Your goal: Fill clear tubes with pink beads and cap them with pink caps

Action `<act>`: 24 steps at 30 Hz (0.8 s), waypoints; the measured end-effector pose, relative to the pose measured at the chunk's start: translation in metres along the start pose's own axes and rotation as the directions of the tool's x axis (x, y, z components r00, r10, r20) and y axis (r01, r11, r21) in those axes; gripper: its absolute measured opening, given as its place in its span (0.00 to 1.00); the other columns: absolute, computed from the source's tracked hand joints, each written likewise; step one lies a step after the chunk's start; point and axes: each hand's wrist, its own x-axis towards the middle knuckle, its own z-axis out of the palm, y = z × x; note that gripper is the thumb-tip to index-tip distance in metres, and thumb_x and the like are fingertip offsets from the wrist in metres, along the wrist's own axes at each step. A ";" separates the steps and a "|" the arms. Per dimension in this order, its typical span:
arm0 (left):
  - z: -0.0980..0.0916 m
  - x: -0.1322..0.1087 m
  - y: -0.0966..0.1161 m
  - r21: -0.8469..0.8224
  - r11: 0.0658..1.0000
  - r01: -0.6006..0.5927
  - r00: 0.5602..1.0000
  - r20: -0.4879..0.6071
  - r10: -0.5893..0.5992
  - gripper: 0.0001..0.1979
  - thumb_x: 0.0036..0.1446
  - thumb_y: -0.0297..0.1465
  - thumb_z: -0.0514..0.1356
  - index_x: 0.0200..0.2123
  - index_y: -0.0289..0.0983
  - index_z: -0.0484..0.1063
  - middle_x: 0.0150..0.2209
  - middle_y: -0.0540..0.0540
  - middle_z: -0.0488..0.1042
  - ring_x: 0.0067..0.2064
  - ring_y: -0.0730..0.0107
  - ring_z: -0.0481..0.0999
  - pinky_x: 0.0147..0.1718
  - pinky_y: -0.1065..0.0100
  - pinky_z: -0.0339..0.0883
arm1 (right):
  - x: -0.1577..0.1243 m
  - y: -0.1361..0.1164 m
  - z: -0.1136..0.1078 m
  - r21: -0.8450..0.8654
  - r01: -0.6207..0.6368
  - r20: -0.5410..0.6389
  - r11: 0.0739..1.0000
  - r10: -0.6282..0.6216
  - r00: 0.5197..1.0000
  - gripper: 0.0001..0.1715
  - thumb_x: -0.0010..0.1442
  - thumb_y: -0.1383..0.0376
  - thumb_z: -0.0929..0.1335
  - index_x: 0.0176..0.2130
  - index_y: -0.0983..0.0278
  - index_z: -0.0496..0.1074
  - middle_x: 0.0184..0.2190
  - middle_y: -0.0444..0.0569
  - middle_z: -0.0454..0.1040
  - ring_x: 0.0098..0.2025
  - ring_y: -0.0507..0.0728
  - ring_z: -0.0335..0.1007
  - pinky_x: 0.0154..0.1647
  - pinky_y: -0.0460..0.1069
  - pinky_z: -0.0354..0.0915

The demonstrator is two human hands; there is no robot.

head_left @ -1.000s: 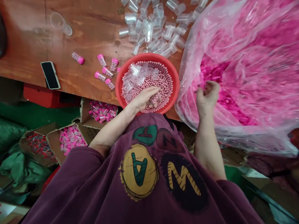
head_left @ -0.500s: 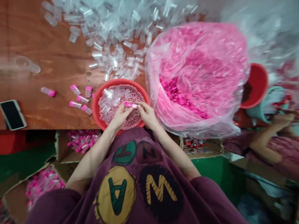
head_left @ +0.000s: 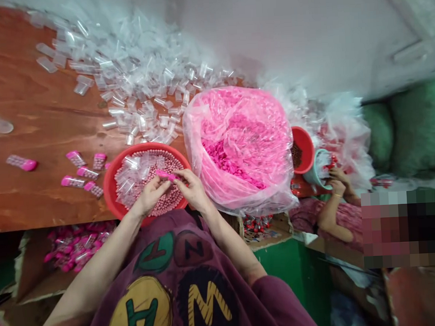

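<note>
Over a red basin (head_left: 109,190), both my hands meet with fingertips pinched together. My left hand (head_left: 151,194) grips a small bright pink plastic piece (head_left: 164,174). My right hand (head_left: 191,189) has its fingers closed on the pink plastic at the other end; whether this is one piece or two I cannot tell. Below them the basin holds pink beads (head_left: 169,160) and a heap of clear plastic tubes (head_left: 132,174). Several filled tubes with pink caps (head_left: 87,172) lie left of the basin. Close to my right hand stands a clear bag of pink plastic pieces (head_left: 235,152).
Clear empty tubes (head_left: 125,65) are piled along the back of the wooden table (head_left: 26,124). Under its front edge sit a box of pink-capped tubes (head_left: 78,245) and a box of red-capped ones (head_left: 257,224). At right, a co-worker's hands (head_left: 338,183) are beside a light blue container (head_left: 318,170).
The view has swung to the right, so the table's contents appear farther left and lower. My hands stay together over the basin, still pinching pink plastic.
</note>
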 end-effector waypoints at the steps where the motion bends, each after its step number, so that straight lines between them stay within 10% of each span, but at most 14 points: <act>1: 0.001 0.000 -0.002 -0.006 1.000 0.002 1.000 0.006 -0.002 0.30 0.49 0.50 0.86 0.47 0.40 0.84 0.38 0.49 0.85 0.39 0.68 0.79 0.39 0.68 0.72 | 0.000 0.000 0.001 0.007 0.016 -0.003 1.000 -0.016 1.000 0.12 0.75 0.53 0.76 0.53 0.53 0.88 0.48 0.51 0.86 0.49 0.63 0.84 0.55 0.59 0.84; 12: 0.002 -0.003 -0.012 -0.293 0.953 0.080 0.992 0.115 -0.048 0.29 0.52 0.47 0.87 0.49 0.35 0.88 0.42 0.43 0.88 0.41 0.67 0.85 0.37 0.69 0.71 | 0.013 -0.004 -0.010 0.050 0.112 0.044 0.992 -0.115 0.992 0.16 0.73 0.47 0.77 0.46 0.54 0.90 0.49 0.53 0.89 0.51 0.63 0.86 0.59 0.61 0.83; 24: -0.011 -0.001 -0.009 -0.190 0.982 0.007 0.995 0.103 0.012 0.14 0.71 0.37 0.77 0.52 0.35 0.84 0.39 0.49 0.83 0.35 0.77 0.78 0.37 0.72 0.70 | 0.013 0.007 0.007 0.042 0.081 -0.047 0.996 -0.079 0.996 0.25 0.70 0.39 0.79 0.47 0.55 0.89 0.47 0.51 0.89 0.51 0.63 0.87 0.61 0.63 0.83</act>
